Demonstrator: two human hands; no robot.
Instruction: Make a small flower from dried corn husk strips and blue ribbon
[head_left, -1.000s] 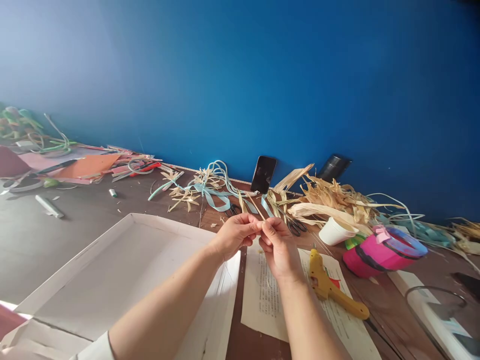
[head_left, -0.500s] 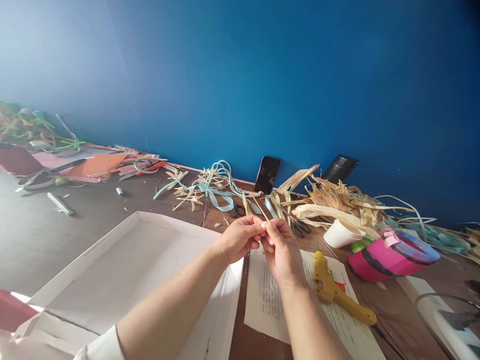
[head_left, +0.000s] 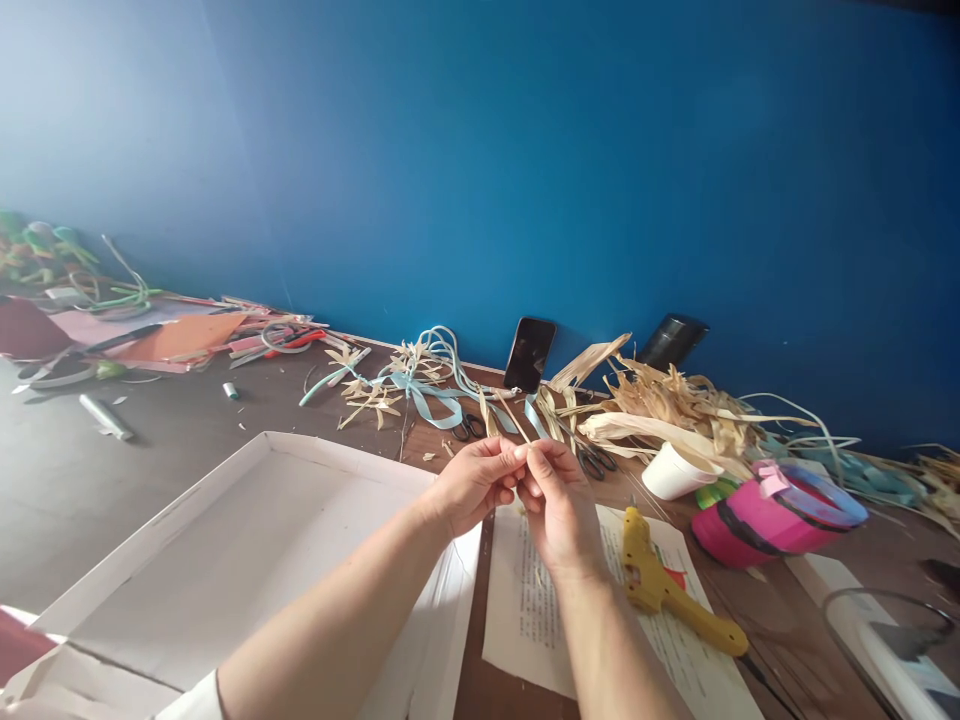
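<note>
My left hand (head_left: 480, 482) and my right hand (head_left: 556, 500) meet over the table, fingertips touching. Both are closed in a pinch on a thin pale strip (head_left: 513, 414), which slants up and away from between them. Its lower end is hidden by my fingers, and I cannot tell whether it is straw or husk. Beneath my right wrist lies a printed sheet (head_left: 526, 625). A yellow hot glue gun (head_left: 660, 585) rests on that sheet, to the right of my right forearm.
A shallow white box lid (head_left: 247, 560) lies under my left forearm. Along the blue wall are a phone (head_left: 530, 354), dried corn husks (head_left: 667, 395), scissors (head_left: 596, 460) and blue ribbon (head_left: 431, 405). To the right stand a tilted white cup (head_left: 677, 472) and a pink container (head_left: 750, 525).
The whole view has shifted slightly left and down. My hands keep the same pinch on the thin strip, with very little movement of the fingers.
</note>
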